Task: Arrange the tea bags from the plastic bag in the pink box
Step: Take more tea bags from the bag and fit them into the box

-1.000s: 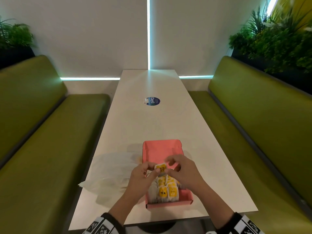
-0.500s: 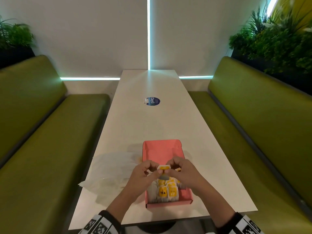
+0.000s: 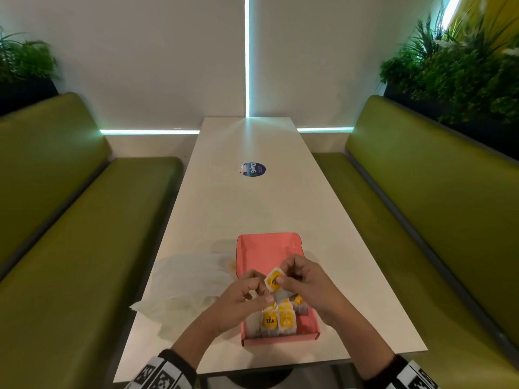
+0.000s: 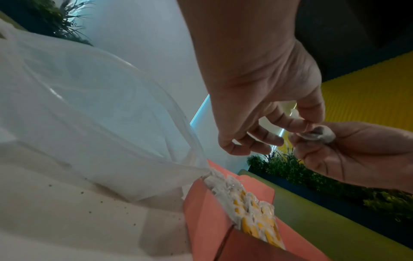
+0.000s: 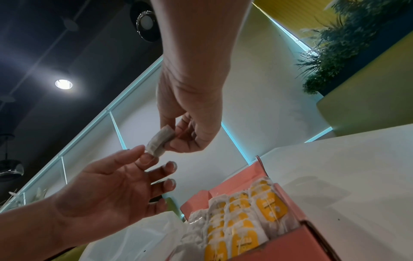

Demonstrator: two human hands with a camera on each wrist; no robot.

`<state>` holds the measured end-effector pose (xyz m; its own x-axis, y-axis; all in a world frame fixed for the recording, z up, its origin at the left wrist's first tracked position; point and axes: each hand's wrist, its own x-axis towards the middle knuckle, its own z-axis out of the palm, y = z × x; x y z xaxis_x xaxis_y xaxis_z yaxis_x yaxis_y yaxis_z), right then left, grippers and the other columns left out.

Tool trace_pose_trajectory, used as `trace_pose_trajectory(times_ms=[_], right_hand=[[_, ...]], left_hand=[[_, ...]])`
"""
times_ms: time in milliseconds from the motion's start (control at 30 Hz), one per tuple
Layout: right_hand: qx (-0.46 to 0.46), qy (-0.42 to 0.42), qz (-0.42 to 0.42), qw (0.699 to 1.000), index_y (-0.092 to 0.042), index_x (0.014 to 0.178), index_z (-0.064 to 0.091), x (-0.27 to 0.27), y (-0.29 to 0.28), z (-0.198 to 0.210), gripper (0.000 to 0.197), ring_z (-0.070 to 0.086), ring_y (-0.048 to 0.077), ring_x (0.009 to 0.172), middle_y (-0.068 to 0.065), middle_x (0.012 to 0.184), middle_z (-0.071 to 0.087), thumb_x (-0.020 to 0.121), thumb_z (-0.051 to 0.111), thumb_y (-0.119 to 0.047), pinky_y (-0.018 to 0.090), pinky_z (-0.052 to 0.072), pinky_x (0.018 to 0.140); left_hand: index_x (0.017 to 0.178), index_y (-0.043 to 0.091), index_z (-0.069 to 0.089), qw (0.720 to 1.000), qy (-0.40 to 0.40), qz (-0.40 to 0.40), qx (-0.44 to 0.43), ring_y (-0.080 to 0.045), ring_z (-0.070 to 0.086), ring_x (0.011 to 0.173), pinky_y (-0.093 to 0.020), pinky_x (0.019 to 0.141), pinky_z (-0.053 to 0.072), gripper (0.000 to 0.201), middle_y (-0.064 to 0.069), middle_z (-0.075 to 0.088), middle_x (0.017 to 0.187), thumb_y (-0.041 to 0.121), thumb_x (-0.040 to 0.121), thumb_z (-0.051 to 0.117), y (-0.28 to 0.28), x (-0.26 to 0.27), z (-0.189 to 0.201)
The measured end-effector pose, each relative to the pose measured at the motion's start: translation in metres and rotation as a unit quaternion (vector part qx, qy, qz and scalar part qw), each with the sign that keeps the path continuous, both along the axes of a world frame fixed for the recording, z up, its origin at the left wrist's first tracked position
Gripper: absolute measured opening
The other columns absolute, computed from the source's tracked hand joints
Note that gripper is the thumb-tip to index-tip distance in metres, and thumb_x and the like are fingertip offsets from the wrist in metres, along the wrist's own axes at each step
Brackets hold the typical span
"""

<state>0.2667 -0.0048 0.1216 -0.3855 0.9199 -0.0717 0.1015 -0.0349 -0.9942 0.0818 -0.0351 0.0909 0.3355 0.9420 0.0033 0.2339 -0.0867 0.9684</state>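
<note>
Over the open pink box (image 3: 266, 244), both hands hold one tea bag (image 3: 273, 281) with a yellow tag. My right hand (image 3: 282, 279) pinches its upper part, which the right wrist view shows as the grey bag (image 5: 159, 141) between thumb and fingers. The thumb and forefinger tips of my left hand (image 3: 265, 297) meet on its lower end (image 4: 317, 135). Several tea bags (image 3: 278, 321) stand packed in the near half of the box (image 5: 290, 247); the far half is bare. The clear plastic bag (image 3: 191, 279) lies crumpled on the table left of the box.
The box sits near the front edge of a long white table (image 3: 252, 206) with a round blue sticker (image 3: 254, 169) farther back. Green benches (image 3: 84, 234) (image 3: 435, 220) run along both sides, with plants behind them.
Both hands stay above the box on the same tea bag. They have turned it, so its yellow tag now tilts up toward the right hand.
</note>
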Motion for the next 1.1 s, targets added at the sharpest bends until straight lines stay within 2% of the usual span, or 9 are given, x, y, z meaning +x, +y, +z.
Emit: trace_pose_trajectory(times_ms=[133, 233, 367, 467, 633, 733, 900, 1000, 1100], right_hand=[[-0.005, -0.002, 0.008, 1.0, -0.008, 0.088, 0.06, 0.001, -0.002, -0.001, 0.019, 0.056, 0.014, 0.073, 0.003, 0.079, 0.062, 0.077, 0.07, 0.004, 0.026, 0.049, 0.066], [-0.03, -0.046, 0.011, 0.998, -0.011, 0.087, 0.067, 0.001, -0.003, 0.001, 0.024, 0.058, 0.014, 0.076, 0.003, 0.084, 0.065, 0.07, 0.075, 0.004, 0.027, 0.053, 0.072], [-0.025, -0.058, -0.055, 0.997, -0.009, 0.077, 0.065, -0.001, -0.001, 0.001, 0.013, 0.058, 0.012, 0.072, 0.004, 0.083, 0.062, 0.075, 0.073, 0.001, 0.021, 0.051, 0.065], [-0.035, -0.018, -0.071, 0.997, -0.011, 0.073, 0.063, -0.003, -0.001, 0.003, 0.013, 0.056, 0.004, 0.059, -0.004, 0.064, 0.06, 0.078, 0.071, -0.002, 0.016, 0.046, 0.057], [-0.027, 0.068, -0.082, 0.994, -0.002, 0.075, 0.066, -0.005, -0.005, 0.005, 0.008, 0.059, 0.006, 0.054, 0.003, 0.059, 0.065, 0.081, 0.065, 0.002, 0.013, 0.044, 0.052], [-0.023, 0.079, -0.118, 0.99, -0.001, 0.075, 0.068, -0.007, -0.003, 0.001, 0.009, 0.058, 0.007, 0.054, 0.002, 0.058, 0.064, 0.082, 0.063, 0.003, 0.015, 0.044, 0.053], [-0.036, 0.094, -0.136, 0.986, -0.005, 0.075, 0.068, -0.009, -0.004, -0.004, 0.012, 0.058, 0.007, 0.058, -0.003, 0.059, 0.064, 0.084, 0.063, 0.001, 0.019, 0.048, 0.056], [-0.031, 0.117, -0.141, 0.983, -0.003, 0.076, 0.068, -0.008, -0.004, -0.003, 0.011, 0.061, 0.01, 0.06, 0.0, 0.062, 0.066, 0.083, 0.063, 0.002, 0.022, 0.051, 0.057], [-0.009, 0.114, -0.143, 0.983, -0.002, 0.08, 0.07, -0.01, -0.005, -0.003, 0.005, 0.064, 0.01, 0.063, 0.001, 0.066, 0.068, 0.081, 0.066, 0.001, 0.021, 0.051, 0.059]], left_hand=[[0.082, 0.031, 0.058, 0.998, 0.032, 0.001, 0.057, 0.003, 0.05, 0.079, -0.011, 0.073, 0.039, 0.025, 0.013, 0.051, 0.087, 0.048, 0.067, 0.069, -0.001, -0.001, -0.007], [0.087, 0.037, 0.06, 0.993, 0.066, 0.009, 0.097, -0.003, 0.054, 0.083, -0.012, 0.073, 0.041, 0.021, 0.015, 0.053, 0.089, 0.05, 0.071, 0.067, 0.0, -0.002, -0.011], [0.074, 0.043, 0.06, 0.993, 0.069, 0.012, 0.098, -0.001, 0.051, 0.081, -0.014, 0.073, 0.041, 0.009, 0.021, 0.052, 0.086, 0.049, 0.072, 0.066, -0.002, -0.001, -0.012], [0.081, 0.051, 0.06, 0.99, 0.1, -0.002, 0.099, -0.002, 0.053, 0.085, -0.015, 0.076, 0.042, 0.009, 0.028, 0.052, 0.092, 0.052, 0.073, 0.064, -0.002, 0.0, -0.013], [0.095, 0.046, 0.053, 0.99, 0.11, -0.024, 0.084, -0.001, 0.056, 0.088, -0.007, 0.076, 0.037, 0.022, 0.019, 0.06, 0.102, 0.034, 0.083, 0.067, -0.007, 0.009, -0.008], [0.104, 0.045, 0.057, 0.992, 0.093, -0.032, 0.082, -0.001, 0.056, 0.084, -0.007, 0.077, 0.037, 0.029, 0.013, 0.063, 0.099, 0.026, 0.084, 0.067, -0.01, 0.015, -0.002], [0.111, 0.04, 0.058, 0.992, 0.092, -0.033, 0.084, 0.001, 0.054, 0.078, -0.008, 0.075, 0.038, 0.032, 0.021, 0.064, 0.091, 0.02, 0.087, 0.065, -0.011, 0.019, 0.001], [0.113, 0.041, 0.056, 0.984, 0.141, -0.031, 0.107, 0.0, 0.055, 0.078, -0.013, 0.077, 0.042, 0.031, 0.027, 0.063, 0.092, 0.023, 0.088, 0.061, -0.01, 0.018, 0.0], [0.113, 0.027, 0.057, 0.962, 0.224, -0.018, 0.152, -0.001, 0.055, 0.079, -0.021, 0.079, 0.045, 0.024, 0.025, 0.06, 0.095, 0.026, 0.089, 0.057, -0.009, 0.019, -0.001]])
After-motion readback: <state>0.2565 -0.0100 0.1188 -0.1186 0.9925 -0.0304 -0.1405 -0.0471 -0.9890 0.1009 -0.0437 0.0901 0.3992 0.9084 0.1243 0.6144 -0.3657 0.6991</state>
